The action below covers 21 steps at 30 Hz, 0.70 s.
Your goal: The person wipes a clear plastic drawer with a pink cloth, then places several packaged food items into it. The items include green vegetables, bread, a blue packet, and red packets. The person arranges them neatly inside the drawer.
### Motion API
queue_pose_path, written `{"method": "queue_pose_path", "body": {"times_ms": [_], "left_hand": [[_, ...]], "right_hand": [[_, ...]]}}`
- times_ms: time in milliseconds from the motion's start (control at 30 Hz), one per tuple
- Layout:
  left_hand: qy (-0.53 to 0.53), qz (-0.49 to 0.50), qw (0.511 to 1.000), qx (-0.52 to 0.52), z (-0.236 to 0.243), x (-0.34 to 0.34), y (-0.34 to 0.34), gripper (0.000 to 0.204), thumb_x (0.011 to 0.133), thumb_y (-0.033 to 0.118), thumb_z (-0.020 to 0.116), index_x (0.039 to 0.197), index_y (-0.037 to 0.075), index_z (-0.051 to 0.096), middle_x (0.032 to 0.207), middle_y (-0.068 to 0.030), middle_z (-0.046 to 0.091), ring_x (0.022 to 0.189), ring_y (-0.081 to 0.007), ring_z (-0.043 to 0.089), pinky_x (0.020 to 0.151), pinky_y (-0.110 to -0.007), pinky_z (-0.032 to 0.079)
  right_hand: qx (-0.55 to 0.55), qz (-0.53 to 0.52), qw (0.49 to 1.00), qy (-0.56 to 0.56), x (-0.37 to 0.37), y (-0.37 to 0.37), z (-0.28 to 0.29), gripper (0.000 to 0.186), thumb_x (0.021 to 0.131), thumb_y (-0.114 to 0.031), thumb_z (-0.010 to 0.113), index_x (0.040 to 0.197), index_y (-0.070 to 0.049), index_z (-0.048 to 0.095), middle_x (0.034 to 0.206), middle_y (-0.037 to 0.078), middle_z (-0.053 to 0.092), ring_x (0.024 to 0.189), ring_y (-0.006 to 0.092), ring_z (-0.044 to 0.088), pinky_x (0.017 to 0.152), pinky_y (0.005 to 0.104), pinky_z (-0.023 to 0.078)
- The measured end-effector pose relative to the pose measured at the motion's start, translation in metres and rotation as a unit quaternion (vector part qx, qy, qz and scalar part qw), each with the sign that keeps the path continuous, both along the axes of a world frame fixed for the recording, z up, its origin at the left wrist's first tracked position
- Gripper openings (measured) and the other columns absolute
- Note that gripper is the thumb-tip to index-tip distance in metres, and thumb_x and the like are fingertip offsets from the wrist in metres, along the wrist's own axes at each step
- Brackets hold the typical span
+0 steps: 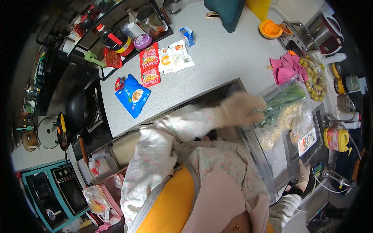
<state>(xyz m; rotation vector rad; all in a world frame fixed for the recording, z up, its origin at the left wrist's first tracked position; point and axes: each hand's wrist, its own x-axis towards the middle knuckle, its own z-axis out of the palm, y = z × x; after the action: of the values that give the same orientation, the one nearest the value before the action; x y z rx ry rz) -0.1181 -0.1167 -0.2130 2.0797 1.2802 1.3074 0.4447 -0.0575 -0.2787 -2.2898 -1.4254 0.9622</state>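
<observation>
A kitchen is seen from above, with a pale speckled counter (217, 58) running across the upper middle. A dark rack (116, 27) at its far left edge is loaded with bottles and jars. A black wok (76, 108) sits on the stove to the left, and a teal shelf unit (50, 190) stands on the floor below it.

A clear plastic bin (268, 171) is held over the sink area at the right. It is filled with bagged food: green leafy vegetables (285, 97), pale pieces in bags (281, 122) and a labelled packet (307, 140).

The left hand (241, 108) is blurred. It is placed at the bin's upper left rim, with the greens just beyond its fingers. Whether the fingers are wide, narrow or closed on the rim or a bag cannot be told.

The right hand (304, 174) is seen at the bin's lower right corner. Its fingers appear wrapped on the bin's edge, though the grip is too small to be judged with certainty.

Well left of the left fingers, a blue packet (133, 95) and two red packets (150, 64) lie flat on the counter, with white sachets (176, 58) and a small blue carton (187, 36) beside them. Above the bin, a pink cloth (286, 66) lies touching a bag of yellow-green fruit (314, 77). An orange bowl (271, 28) is set further back. A yellow bottle (336, 139) stands right of the bin.
</observation>
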Motion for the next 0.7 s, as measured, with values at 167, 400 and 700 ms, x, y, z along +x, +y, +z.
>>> {"method": "queue_pose_path", "body": {"times_ms": [167,400,700], "left_hand": [[0.117,0.426,0.878,-0.182,-0.011,-0.151,0.002,0.058,0.079,0.033,0.070,0.126,0.002,0.054,0.121,-0.0216,0.060,0.111,-0.0353,0.058,0.096,-0.040,0.046],[0.134,0.564,0.751,-0.317,-0.034,-0.238,0.017,0.082,0.069,0.039,0.075,0.135,-0.002,0.046,0.126,-0.0231,0.057,0.119,-0.0341,0.054,0.102,-0.037,0.043],[0.103,0.687,0.709,-0.123,-0.065,-0.243,-0.050,0.082,0.072,0.040,0.073,0.133,-0.006,0.043,0.136,-0.0264,0.046,0.130,-0.0397,0.041,0.111,-0.041,0.031]], "right_hand": [[-0.014,-0.164,0.970,0.179,0.015,-0.006,-0.025,0.058,0.087,-0.014,0.066,0.137,0.001,0.041,0.114,0.012,0.061,0.092,0.0251,0.063,0.077,0.0361,0.052],[0.022,-0.168,0.964,0.204,0.030,-0.003,-0.040,0.043,0.087,-0.010,0.062,0.128,-0.006,0.048,0.106,0.008,0.061,0.083,0.0232,0.064,0.070,0.0398,0.055],[0.034,-0.166,0.965,0.200,0.035,-0.006,-0.042,0.067,0.087,-0.017,0.068,0.142,-0.013,0.030,0.101,0.011,0.063,0.077,0.0255,0.064,0.062,0.0383,0.055]]}}
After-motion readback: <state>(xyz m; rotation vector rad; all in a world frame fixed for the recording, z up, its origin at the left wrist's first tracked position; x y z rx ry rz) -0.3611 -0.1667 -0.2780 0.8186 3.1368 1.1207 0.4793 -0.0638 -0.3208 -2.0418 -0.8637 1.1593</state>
